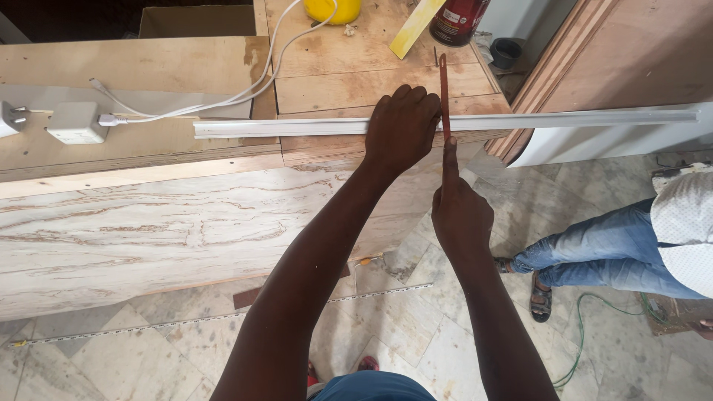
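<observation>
The left hand [401, 130] presses flat on a long white strip [297, 126] lying across the plywood tabletop [356, 82], while the right hand [460, 215] grips what looks like a thin reddish blade [444, 89] crossing it.

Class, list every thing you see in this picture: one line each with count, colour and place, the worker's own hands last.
Channel strip: one, white, across the bench edge.
Saw blade: one, rusty red, upright across the strip.
Workbench: one, pale wood, left.
Plug adapter: one, white, bench left.
Cable: one, white, from adapter upward.
Can: one, dark red, top.
Seated person: one, blue jeans, right.
Left hand: pressing the strip.
Right hand: gripping the blade.
</observation>
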